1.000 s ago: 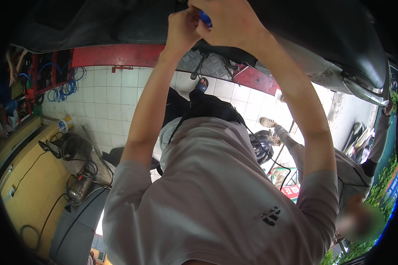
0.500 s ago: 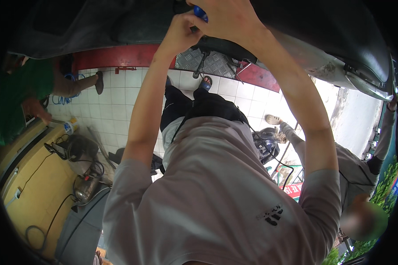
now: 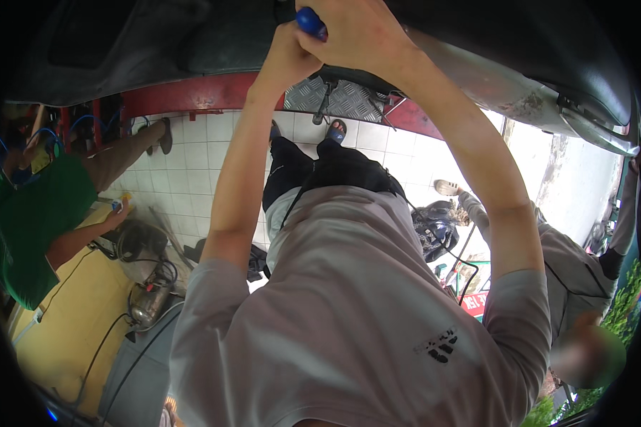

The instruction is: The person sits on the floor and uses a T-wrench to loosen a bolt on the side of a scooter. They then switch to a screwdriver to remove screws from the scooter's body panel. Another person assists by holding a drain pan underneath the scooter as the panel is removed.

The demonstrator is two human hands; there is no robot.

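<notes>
Blue tool handle (image 3: pixel 310 21) at top of frame, up against dark vehicle underside (image 3: pixel 192 43), clenched in fingers of right hand (image 3: pixel 360 32), long axis seemingly running up into panel; left hand (image 3: pixel 285 60) just beside and touching, fingers curled, grasp unclear; right nearer.

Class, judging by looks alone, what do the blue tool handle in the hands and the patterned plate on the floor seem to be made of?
Blue tool handle: probably plastic, smooth, glossy, evenly coloured. Patterned plate: likely metal, grey with a raised diamond tread and dull sheen.
</notes>
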